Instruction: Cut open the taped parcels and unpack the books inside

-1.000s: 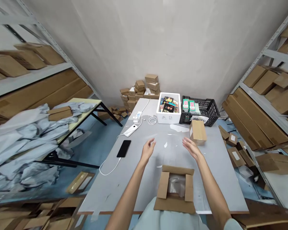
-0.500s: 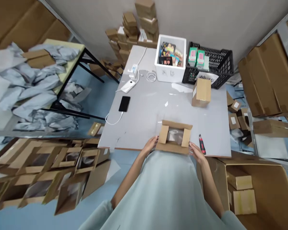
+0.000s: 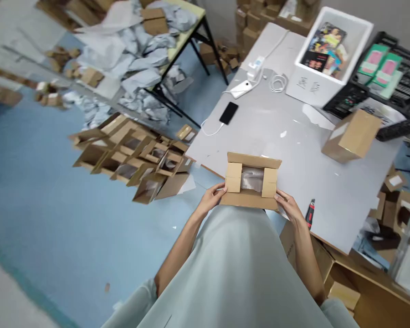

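Between both hands, close to my body, is a small open cardboard box (image 3: 251, 199), its flaps folded outward. Clear plastic wrapping (image 3: 252, 179) shows inside; what lies under it I cannot make out. My left hand (image 3: 212, 198) grips the box's left side, and my right hand (image 3: 288, 205) closes on its right side. The box is at the front edge of the grey table (image 3: 259, 132). A red and black utility knife (image 3: 310, 214) rests on the table just right of my right hand.
On the table are a phone (image 3: 229, 113), a power strip (image 3: 241, 89), a white foam box (image 3: 314, 89), a black crate (image 3: 345, 102) and a closed carton (image 3: 351, 135). Several open boxes (image 3: 133, 152) stand on the floor at left; a large carton (image 3: 379, 291) is at lower right.
The view has swung to the left, bringing more blue floor into sight. My body has turned with the box, which is held in both hands and now sits at the table's edge.
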Demonstrator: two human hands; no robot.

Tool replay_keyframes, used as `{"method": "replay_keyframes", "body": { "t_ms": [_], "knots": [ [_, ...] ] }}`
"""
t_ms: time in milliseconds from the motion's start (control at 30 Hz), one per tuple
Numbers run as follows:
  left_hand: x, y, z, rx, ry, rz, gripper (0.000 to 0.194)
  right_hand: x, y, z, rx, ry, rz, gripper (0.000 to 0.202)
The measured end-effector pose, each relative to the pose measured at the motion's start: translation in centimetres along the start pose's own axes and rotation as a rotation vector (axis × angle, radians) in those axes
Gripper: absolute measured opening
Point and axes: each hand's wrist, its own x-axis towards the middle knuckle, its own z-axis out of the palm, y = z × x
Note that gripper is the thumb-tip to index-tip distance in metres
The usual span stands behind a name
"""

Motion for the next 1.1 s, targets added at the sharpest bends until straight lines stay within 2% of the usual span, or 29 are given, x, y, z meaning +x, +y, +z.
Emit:
{"method": "replay_keyframes", "body": {
  "t_ms": [167,267,367,533,700,800,933,1100],
  "knots": [
    [-4.0,-2.3,-3.7,-0.145,0.185,-0.034,0.084,2.4,-1.5,5.0,-0.141,-0.132,0.034,0.080],
    [-5.1,-3.5,-5.9,-0.221,0.218,-0.011,0.080,3.2,-2.2,8.2,-0.224,-0.175,0.041,0.084],
    [-5.6,-4.6,-9.2,-0.308,0.256,0.029,0.072,4.2,-3.0,12.6,-0.323,-0.211,0.025,0.086],
    [-6.1,-7.2,-17.0,-0.474,0.343,0.107,0.072,6.4,-3.4,23.4,-0.446,-0.243,-0.045,0.081],
    [-7.0,-11.2,-26.0,-0.581,0.427,0.145,0.079,8.0,-2.7,35.1,-0.604,-0.335,-0.051,0.084],
    [-7.9,-13.7,-30.6,-0.596,0.468,0.168,0.083,8.6,-2.2,41.8,-0.688,-0.396,-0.035,0.084],
    [-9.2,-16.6,-35.3,-0.605,0.603,0.199,0.085,9.4,-1.0,50.3,-0.777,-0.538,0.000,0.082],
    [-10.4,-19.9,-40.4,-0.657,0.749,0.143,0.085,12.0,2.0,60.0,-0.896,-0.693,0.067,0.078]
  ]
}}
